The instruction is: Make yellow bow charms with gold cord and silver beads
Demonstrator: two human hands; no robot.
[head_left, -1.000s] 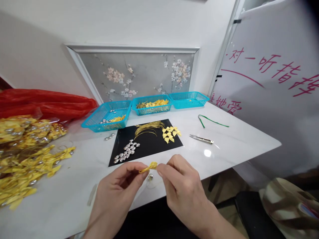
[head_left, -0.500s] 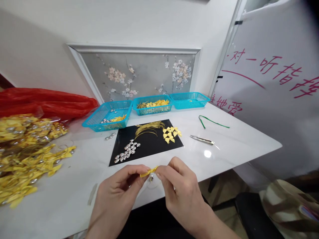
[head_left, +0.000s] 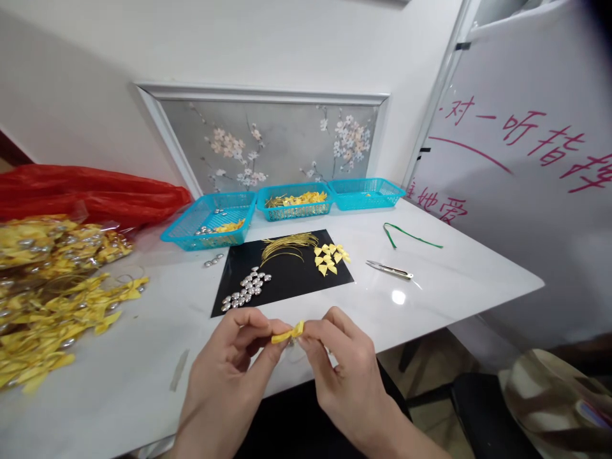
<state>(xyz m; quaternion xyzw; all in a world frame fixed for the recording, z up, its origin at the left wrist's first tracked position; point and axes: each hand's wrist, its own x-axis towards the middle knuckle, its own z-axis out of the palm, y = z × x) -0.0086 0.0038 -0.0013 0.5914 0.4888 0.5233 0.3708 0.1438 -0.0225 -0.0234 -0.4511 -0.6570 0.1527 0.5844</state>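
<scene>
1. Fingers: the left hand's thumb and forefinger are pinched shut on the left end of a small yellow ribbon bow. Its other fingers curl loosely beneath.
2. The right hand's thumb and forefinger are closed on the bow's right end, and the rest fold toward the palm. The two sets of fingertips nearly touch.
3. Pose: both hands are held just above the near edge of the white table, backs up, wrists angled in from below.
4. The bow is short, glossy yellow and roughly level between the two grips. Something small shows under it, too small to identify.
5. Just beyond the hands lies a black mat carrying silver beads, gold wires and yellow ribbon pieces.
6. Right of the mat are metal snips and a green ribbon strip. Behind it stand blue baskets.
7. Far left is a heap of yellow bows, with a red bag behind.
</scene>
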